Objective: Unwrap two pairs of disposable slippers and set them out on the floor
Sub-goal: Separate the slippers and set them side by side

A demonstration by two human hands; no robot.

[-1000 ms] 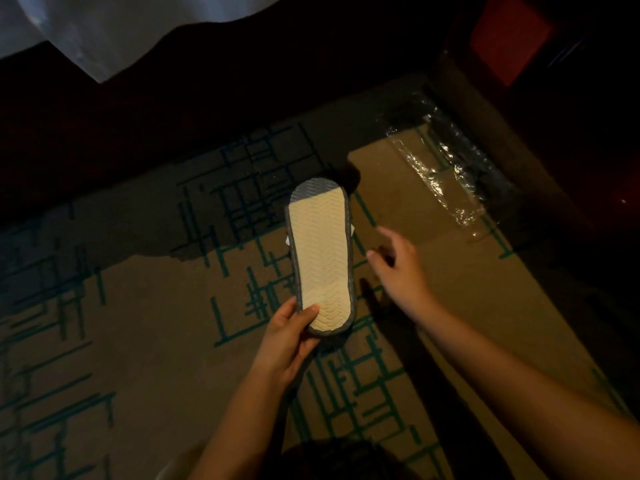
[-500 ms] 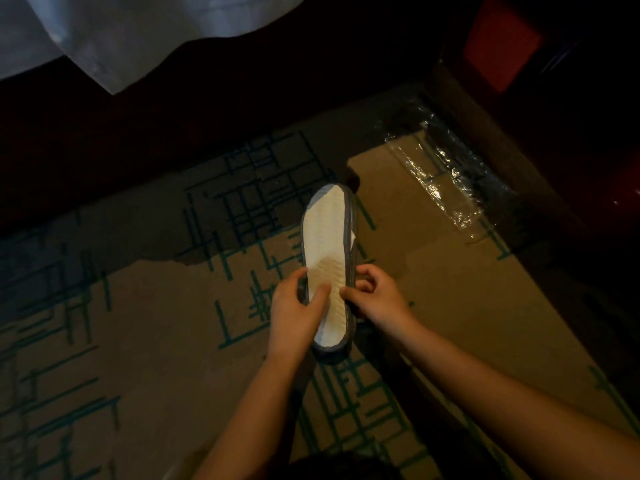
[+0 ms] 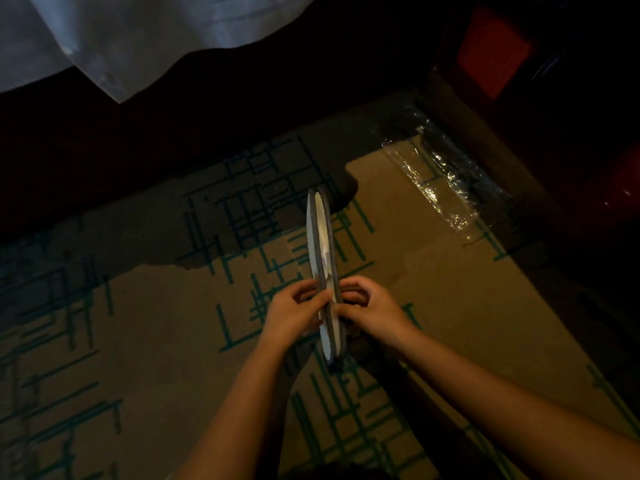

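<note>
A pair of flat disposable slippers, pale with grey edging, stands on edge above the carpet, soles pressed together and toes pointing away from me. My left hand grips the left slipper near the heel. My right hand pinches the right slipper at the same end, fingers at the seam between the two. A narrow gap shows between them along the top. An empty clear plastic wrapper lies crumpled on the carpet at the upper right.
The floor is tan carpet with teal line patterns. A white bed sheet hangs over a dark bed base across the top. Dark furniture with a red panel stands at the right, its base running beside the wrapper.
The slippers turned from sole-up to standing on edge. My right hand came in from the side and took hold near the heel, and both hands now grip the pair there.
</note>
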